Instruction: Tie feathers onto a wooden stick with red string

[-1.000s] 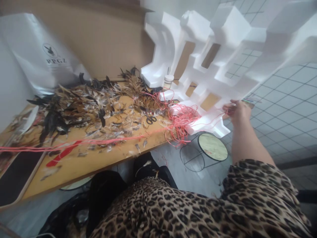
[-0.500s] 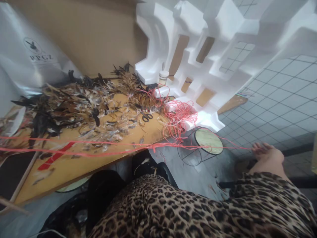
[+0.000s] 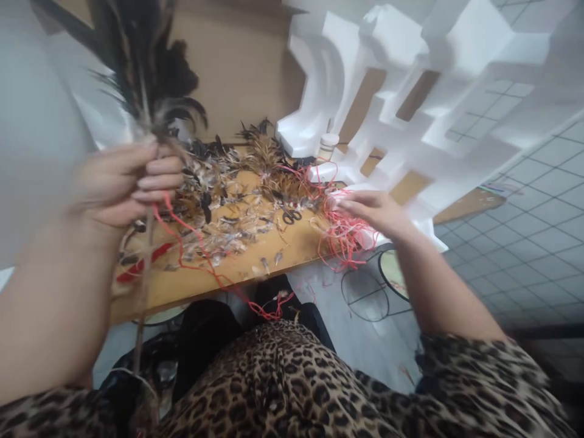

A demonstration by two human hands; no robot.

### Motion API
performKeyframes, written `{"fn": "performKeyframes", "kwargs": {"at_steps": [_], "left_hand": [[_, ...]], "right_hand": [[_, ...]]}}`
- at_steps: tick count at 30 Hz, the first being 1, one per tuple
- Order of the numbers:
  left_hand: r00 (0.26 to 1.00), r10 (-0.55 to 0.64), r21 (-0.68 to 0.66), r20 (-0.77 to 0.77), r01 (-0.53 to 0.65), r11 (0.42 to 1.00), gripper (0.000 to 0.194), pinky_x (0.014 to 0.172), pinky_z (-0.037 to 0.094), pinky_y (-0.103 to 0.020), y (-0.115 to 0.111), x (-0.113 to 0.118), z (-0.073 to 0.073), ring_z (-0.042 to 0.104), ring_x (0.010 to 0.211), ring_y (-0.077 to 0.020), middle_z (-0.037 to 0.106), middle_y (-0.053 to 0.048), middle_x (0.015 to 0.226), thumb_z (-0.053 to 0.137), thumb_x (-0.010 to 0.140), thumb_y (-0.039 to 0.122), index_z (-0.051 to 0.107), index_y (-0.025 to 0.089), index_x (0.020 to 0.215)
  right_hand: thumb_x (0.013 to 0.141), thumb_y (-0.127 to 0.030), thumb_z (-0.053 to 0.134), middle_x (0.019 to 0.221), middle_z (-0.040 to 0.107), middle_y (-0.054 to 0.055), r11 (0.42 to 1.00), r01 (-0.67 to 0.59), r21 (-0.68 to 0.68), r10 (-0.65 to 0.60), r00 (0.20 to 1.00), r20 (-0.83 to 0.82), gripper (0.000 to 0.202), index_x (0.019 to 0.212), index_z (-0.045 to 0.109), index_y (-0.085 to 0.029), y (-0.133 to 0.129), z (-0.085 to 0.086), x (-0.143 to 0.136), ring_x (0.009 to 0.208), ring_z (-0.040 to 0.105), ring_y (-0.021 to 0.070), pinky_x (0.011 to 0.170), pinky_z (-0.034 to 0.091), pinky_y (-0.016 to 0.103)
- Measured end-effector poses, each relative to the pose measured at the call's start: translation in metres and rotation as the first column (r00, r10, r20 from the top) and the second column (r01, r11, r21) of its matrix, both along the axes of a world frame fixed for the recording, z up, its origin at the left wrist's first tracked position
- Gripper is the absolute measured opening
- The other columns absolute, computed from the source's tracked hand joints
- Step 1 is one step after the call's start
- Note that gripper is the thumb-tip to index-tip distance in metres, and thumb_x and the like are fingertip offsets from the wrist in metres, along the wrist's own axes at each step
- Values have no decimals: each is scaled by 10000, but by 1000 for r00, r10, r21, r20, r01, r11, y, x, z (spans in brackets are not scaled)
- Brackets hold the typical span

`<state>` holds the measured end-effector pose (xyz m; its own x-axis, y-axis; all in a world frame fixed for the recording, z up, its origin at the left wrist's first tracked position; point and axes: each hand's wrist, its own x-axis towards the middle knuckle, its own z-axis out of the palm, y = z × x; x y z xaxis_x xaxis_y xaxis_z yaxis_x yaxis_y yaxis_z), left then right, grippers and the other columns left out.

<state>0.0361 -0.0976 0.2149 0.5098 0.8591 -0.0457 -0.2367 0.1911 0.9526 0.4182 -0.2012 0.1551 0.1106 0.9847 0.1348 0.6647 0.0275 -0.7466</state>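
the left hand is gripping a stick bearing dark feathers, red string trailing below; the right hand is overlapping a string tangle, its grasp uncertain. scissors and loose feathers are lying on the tabletop; white foam is standing beyond.

The left hand was raised, its fingers curled tightly inward, its forearm slanting up from the lower left. The right hand sat slightly lower and well apart, fingers stretched leftward, its bare forearm angling in from the lower right.
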Motion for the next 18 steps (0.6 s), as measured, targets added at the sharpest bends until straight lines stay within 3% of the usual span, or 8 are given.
{"fn": "performKeyframes", "kwargs": {"at_steps": [1,4,6,8,10,12,15,18], "left_hand": [[999,-50,-7,10,50,999,300,311,173,-105,-4,9,-3,189,398,-24,296,76,560,491,915,238,366,176,650],[988,-147,-55,48,149,987,299,339,239,-104,-10,27,-13,264,430,-25,331,69,585,552,889,265,383,171,660],[983,-172,-70,68,177,982,286,365,281,-101,-11,31,-19,324,454,-25,345,62,599,538,898,262,396,164,670],[977,-194,-68,92,201,977,295,366,303,-111,-8,29,-23,350,446,-28,339,57,592,489,919,259,395,160,658],[970,-208,-59,129,216,975,315,337,282,-119,-3,18,-26,330,404,-27,321,55,578,404,948,254,396,157,649],[966,-185,-47,181,196,979,333,309,234,-117,3,1,-29,290,361,-19,308,56,570,299,971,239,415,150,672],[959,-85,-47,271,101,994,380,303,200,-110,13,-28,-31,250,331,-11,306,60,559,167,983,221,428,144,718],[941,19,-88,338,12,996,410,318,222,-113,22,-51,-32,253,330,-14,316,59,538,96,983,227,400,156,717]], "right_hand": [[778,-498,617,859,671,67,989,-146,22,148,967,-209,345,920,677,-189,11,2,-39,749,570,149,691,441,302],[744,-432,684,827,668,40,870,-490,48,413,674,-613,343,988,650,-194,36,-13,-135,748,578,125,665,460,259],[738,-403,700,679,611,-4,781,-624,17,422,507,-751,298,928,641,-181,47,-27,-172,638,536,96,588,430,229],[756,-401,683,507,442,-71,702,-712,-7,377,381,-844,269,863,617,-162,54,-34,-185,481,394,61,478,342,201],[775,-382,664,455,245,-116,699,-715,-20,307,325,-894,238,805,579,-162,55,-32,-171,410,203,41,405,209,184],[773,-319,673,478,158,-119,803,-596,-11,242,344,-907,220,723,511,-180,50,-24,-134,417,94,38,389,108,189],[782,-269,668,496,136,-100,983,-175,52,122,416,-901,386,593,339,-197,23,-13,-45,437,77,48,394,91,211],[846,-223,584,478,169,-83,956,292,35,-92,412,-906,396,561,310,-204,-30,-14,54,419,115,50,394,103,232]]}}
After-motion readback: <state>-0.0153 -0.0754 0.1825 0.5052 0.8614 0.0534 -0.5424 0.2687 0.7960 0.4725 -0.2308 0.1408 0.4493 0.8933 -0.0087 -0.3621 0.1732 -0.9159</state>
